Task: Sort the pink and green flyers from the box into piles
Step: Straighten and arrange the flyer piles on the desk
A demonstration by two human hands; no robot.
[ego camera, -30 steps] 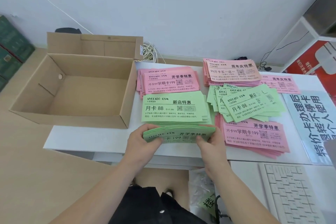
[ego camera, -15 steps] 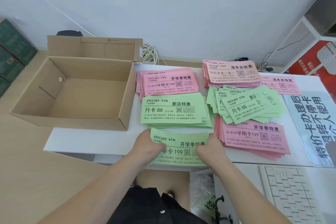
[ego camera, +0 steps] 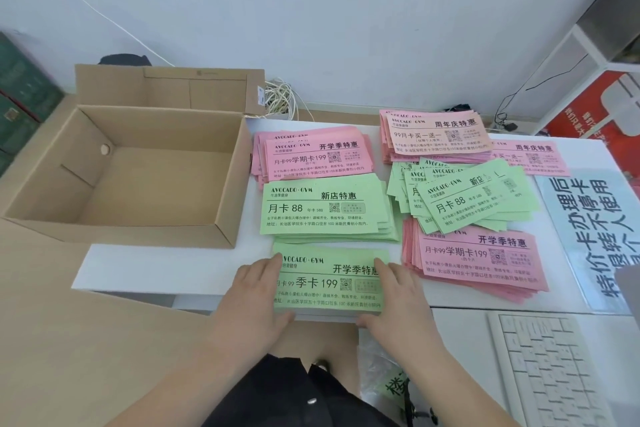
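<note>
1. Both hands are flat and relaxed. The left hand (ego camera: 256, 291) and right hand (ego camera: 398, 302) each press straight fingers against one short end of the green stack (ego camera: 329, 282), squaring it up between them. Nothing's actually gripped.
2. That green stack lies right at the front edge of the tabletop (ego camera: 156, 270), face up.
3. Just behind it is a neat green pile (ego camera: 322, 208), and behind that a pink pile (ego camera: 311, 156).
4. Off to the right is a thick pink pile (ego camera: 478, 260). A messy fan of green flyers (ego camera: 464, 198) overlaps its far edge, with a paler pink pile (ego camera: 436, 135) at the back and a single pink flyer (ego camera: 533, 156) next to it.
5. The cardboard box (ego camera: 121, 229) sits at the left end, just beside the pink pile. Its flaps are up and its brown floor is in plain view. It runs out past the tabletop's left edge.
6. As for room, a strip of white tabletop shows between the box and the front edge, left of the left hand. The right side is hemmed in by a laminated sign (ego camera: 588, 225) and a keyboard (ego camera: 554, 367).
</note>
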